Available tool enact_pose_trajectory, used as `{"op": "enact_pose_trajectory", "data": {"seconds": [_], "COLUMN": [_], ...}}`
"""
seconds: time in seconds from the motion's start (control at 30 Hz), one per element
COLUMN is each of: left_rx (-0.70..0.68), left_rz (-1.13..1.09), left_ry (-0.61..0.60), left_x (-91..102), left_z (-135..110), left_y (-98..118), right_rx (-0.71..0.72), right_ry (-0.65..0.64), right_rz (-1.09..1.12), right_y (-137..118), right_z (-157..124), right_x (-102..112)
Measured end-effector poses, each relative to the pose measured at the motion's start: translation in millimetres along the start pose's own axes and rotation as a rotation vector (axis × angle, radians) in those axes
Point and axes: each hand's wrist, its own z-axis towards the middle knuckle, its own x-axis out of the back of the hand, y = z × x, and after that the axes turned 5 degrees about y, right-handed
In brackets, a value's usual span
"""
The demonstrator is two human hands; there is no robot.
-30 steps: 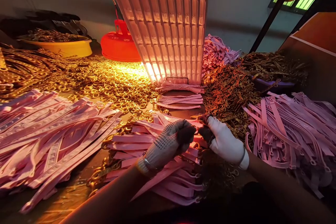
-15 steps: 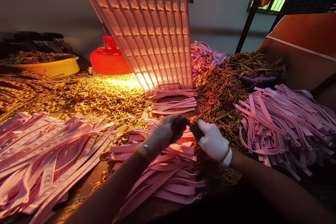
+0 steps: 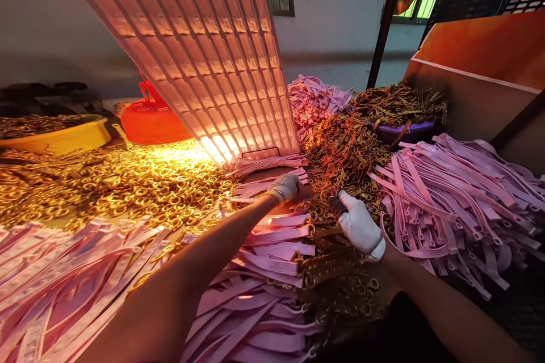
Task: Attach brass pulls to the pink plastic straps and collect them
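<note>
My left hand (image 3: 284,187), in a grey knit glove, reaches forward over small bundles of pink strips (image 3: 264,173) lying at the foot of the slanted pink ribbed panel (image 3: 204,62); its fingers are hidden behind the wrist. My right hand (image 3: 357,226), in a white glove with dark fingertips, rests on the heap of dark gold chains (image 3: 344,159), its fingers curled on something I cannot make out. Under both forearms lies a pile of flat pink strips (image 3: 272,249) mixed with gold chain.
Bright gold rings and chains (image 3: 128,181) cover the table at left, by a yellow basin (image 3: 63,136) and a red lid (image 3: 151,119). Large heaps of pink strips lie at right (image 3: 460,198) and lower left (image 3: 63,278). A purple bowl (image 3: 404,130) and brown board (image 3: 477,68) stand behind.
The two hands were together over the pink strips; now they have parted. My left hand has reached forward toward the panel's foot, my right has shifted onto the dark chains. The view tilted up.
</note>
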Motion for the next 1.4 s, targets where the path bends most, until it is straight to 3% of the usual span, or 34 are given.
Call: {"op": "enact_pose_trajectory", "data": {"seconds": [0.1,0.2,0.33,0.47,0.6,0.8,0.93,1.03,1.17,1.3,1.4], "left_rx": [0.098,0.124,0.124,0.118,0.053,-0.156,-0.011,0.072,0.059,0.043,-0.034], "left_rz": [-0.213,-0.432,-0.682,-0.857,-0.731,-0.386,-0.488,-0.563,-0.509,-0.446,-0.324], "left_ry": [-0.023,-0.042,-0.020,0.026,0.134,0.134,0.011,0.027,0.068,0.070,0.074], "left_x": [16.7,26.3,16.8,3.8,5.1,6.5,3.6,2.7,-2.3,-5.3,3.7], "left_z": [-42,-101,-170,-203,-219,-228,-230,-233,-236,-233,-230], "left_y": [1,7,18,29,35,31,21,17,20,24,28], "right_rx": [0.076,0.168,0.200,0.249,0.335,0.437,0.423,0.379,0.312,0.407,0.420], "right_ry": [-0.022,-0.105,-0.249,-0.307,-0.311,-0.366,-0.371,-0.427,-0.493,-0.545,-0.583], "right_rz": [-0.133,-0.243,-0.455,-0.692,-0.848,-0.838,-0.776,-0.727,-0.707,-0.703,-0.708], "right_y": [-7,-25,-63,-93,-103,-100,-102,-104,-97,-89,-85], "right_z": [-2,-9,-24,-38,-48,-55,-56,-54,-51,-52,-51], "right_x": [-3,-8,-11,-11,-16,-23,-20,-16,-15,-16,-15]}}
